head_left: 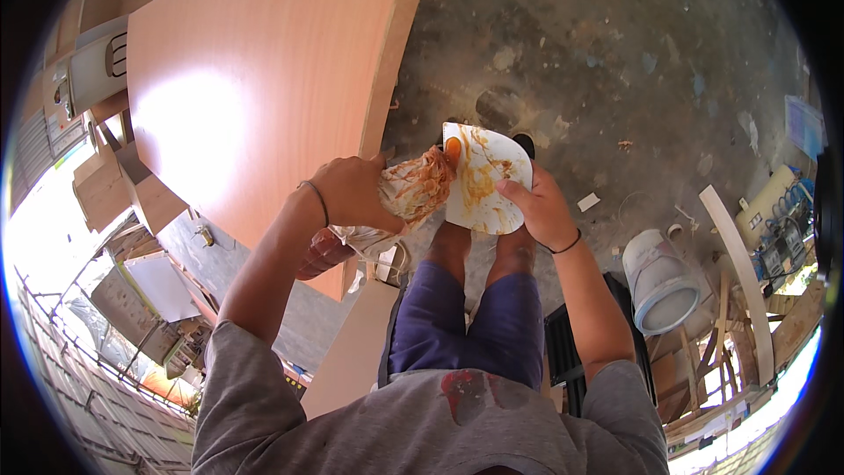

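Observation:
My left hand [350, 192] is wrapped round a crumpled, twisted plastic bag [417, 188] smeared with orange-brown paste. The bag's tip meets the left edge of a thin white board [479, 186] with a straight left side and a rounded right side. A glossy orange blob [453, 149] lies where the two meet. Brown-yellow streaks cover much of the board's face. My right hand [547, 208] grips the board by its right edge, thumb on top and the other fingers hidden beneath. Both hands are in front of my knees.
A large wood-grain panel [281, 44] with a thick edge stands on my left, close to my left hand. To the right are a white bucket [665, 286], a curved wooden strip [743, 277] and a box with wires [774, 220]. Scraps and stains mark the concrete floor [598, 53].

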A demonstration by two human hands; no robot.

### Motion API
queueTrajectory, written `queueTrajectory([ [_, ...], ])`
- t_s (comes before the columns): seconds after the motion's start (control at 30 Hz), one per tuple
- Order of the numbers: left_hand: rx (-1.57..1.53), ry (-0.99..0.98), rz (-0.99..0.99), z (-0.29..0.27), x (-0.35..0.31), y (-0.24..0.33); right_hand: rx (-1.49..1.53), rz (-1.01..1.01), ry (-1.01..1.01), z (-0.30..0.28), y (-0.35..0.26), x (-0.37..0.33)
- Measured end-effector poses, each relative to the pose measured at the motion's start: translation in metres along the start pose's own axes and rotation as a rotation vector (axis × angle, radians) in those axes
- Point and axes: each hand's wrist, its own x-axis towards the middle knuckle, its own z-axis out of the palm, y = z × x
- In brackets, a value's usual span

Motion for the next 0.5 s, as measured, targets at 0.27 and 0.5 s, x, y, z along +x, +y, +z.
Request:
queueTrajectory([
  [0.27,-0.042,0.128,0.056,0.003,-0.020,-0.001,-0.002,-0.213,0.113,0.011,-0.019,0.001],
  [0.5,-0.189,0.259,0.077,0.016,-0.023,-0.025,0.118,-0.443,0.184,0.040,-0.050,0.004],
])
